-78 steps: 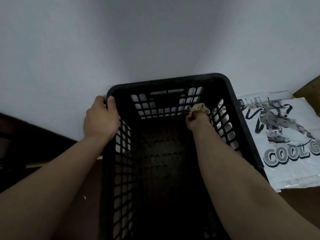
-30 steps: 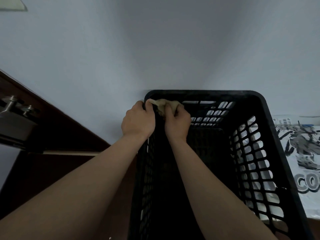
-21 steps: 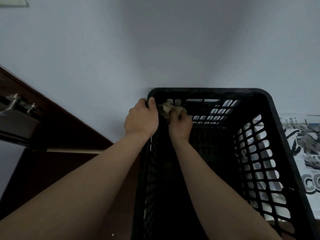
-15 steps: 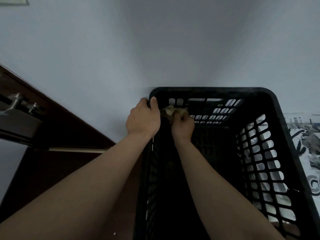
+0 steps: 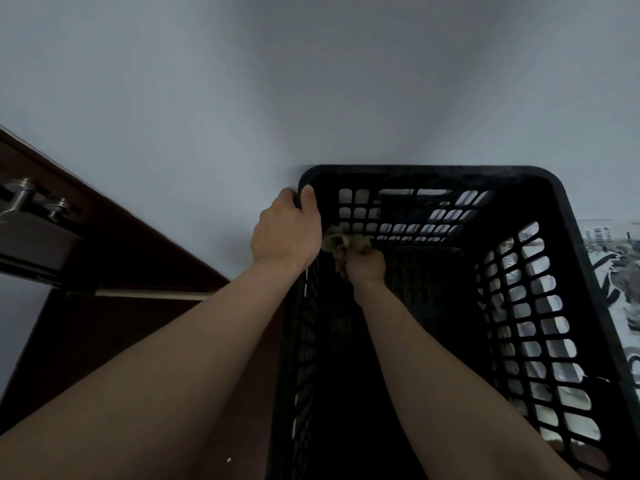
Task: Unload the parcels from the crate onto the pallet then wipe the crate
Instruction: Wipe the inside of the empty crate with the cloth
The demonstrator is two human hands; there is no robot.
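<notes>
Wiping stage, by the look of it: the black plastic crate (image 5: 433, 173) shows no parcels inside, though its near floor is too dark to read. It stands against the pale wall, upright. The left hand (image 5: 285, 233) clamps the rim at the crate's far left corner, fingers (image 5: 306, 199) curled over the edge, bracing it. The right hand (image 5: 363, 265) is down inside that corner, fingers bunched tight round a crumpled, yellowish cloth (image 5: 337, 239) pressed where the far wall meets the left wall. The walls are rigid lattice, rows of rounded slots, and that grid likely traps dust, so firm strokes along the ribs and into the corner seam should serve best, with the brace held so the crate doesn't skid. A glossy printed white bag (image 5: 620, 271) lies just beyond the right wall. Dark wood with a metal handle (image 5: 20, 202) sits off left.
</notes>
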